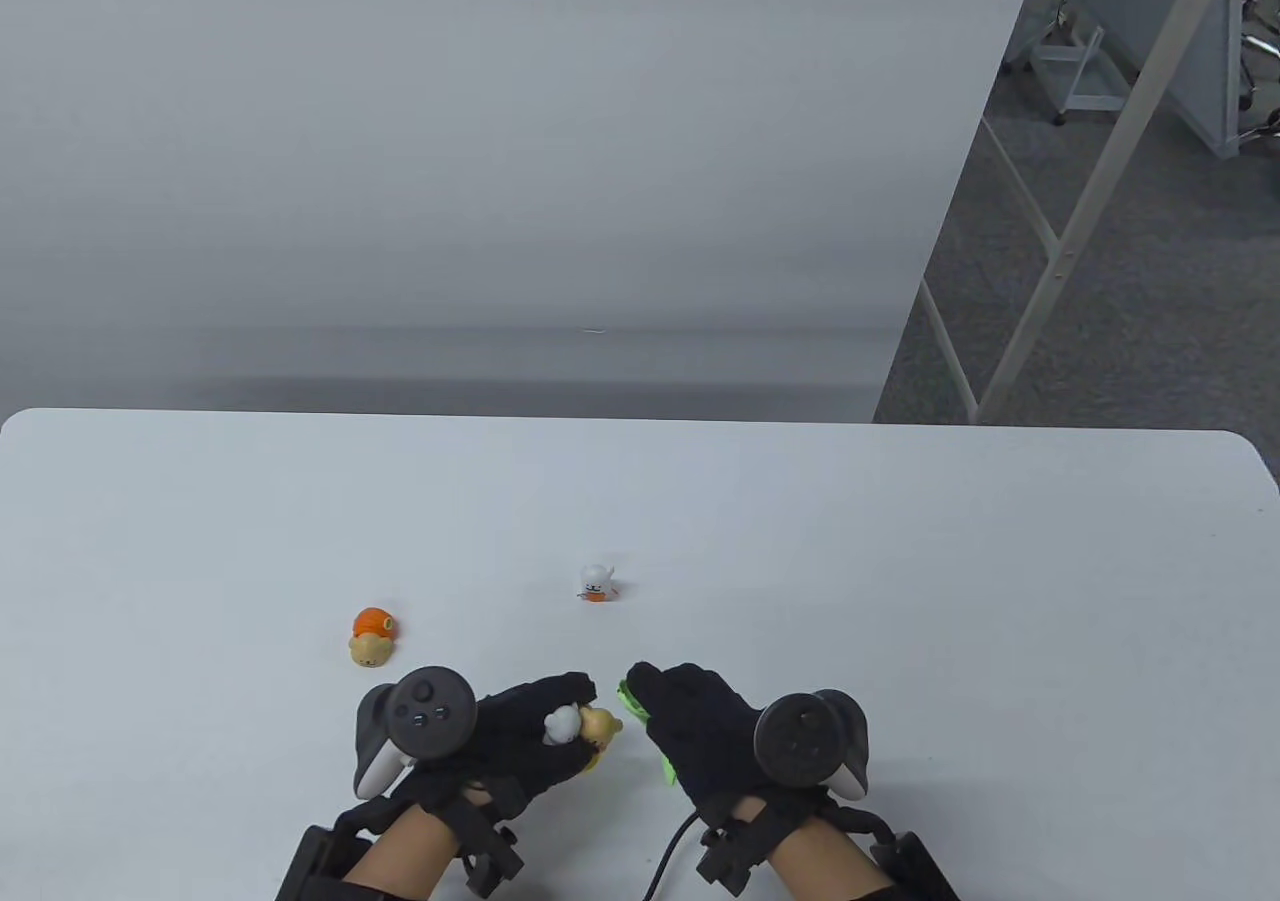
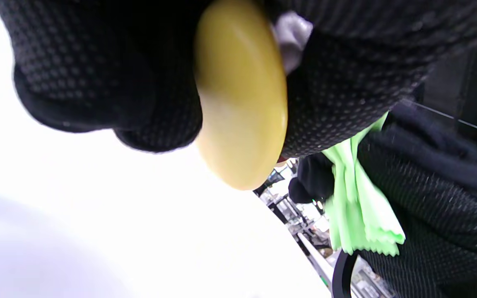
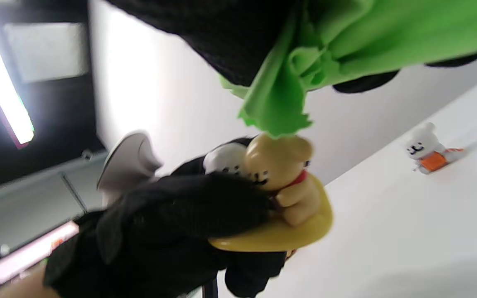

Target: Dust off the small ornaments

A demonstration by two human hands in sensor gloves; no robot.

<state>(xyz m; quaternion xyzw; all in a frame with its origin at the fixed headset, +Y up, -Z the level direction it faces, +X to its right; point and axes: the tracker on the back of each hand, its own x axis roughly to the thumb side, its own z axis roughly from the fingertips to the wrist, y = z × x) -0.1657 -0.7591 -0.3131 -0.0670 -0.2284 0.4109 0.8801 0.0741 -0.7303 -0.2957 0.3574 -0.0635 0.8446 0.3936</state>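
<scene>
My left hand (image 1: 540,741) grips a small ornament (image 1: 585,731) of a tan bear and a white figure on a yellow base, a little above the table. Its yellow base (image 2: 240,95) fills the left wrist view, and the bear (image 3: 282,178) faces the right wrist view. My right hand (image 1: 700,721) holds a bunched green cloth (image 1: 632,703) close to the ornament's right. The cloth (image 3: 304,62) hangs just above the bear's head. An orange and tan ornament (image 1: 372,635) sits to the left. A white and orange ornament (image 1: 596,583) stands behind the hands.
The white table (image 1: 900,561) reaches a grey wall at its far edge. Beyond the table's right corner is grey floor with a white metal frame (image 1: 1060,241).
</scene>
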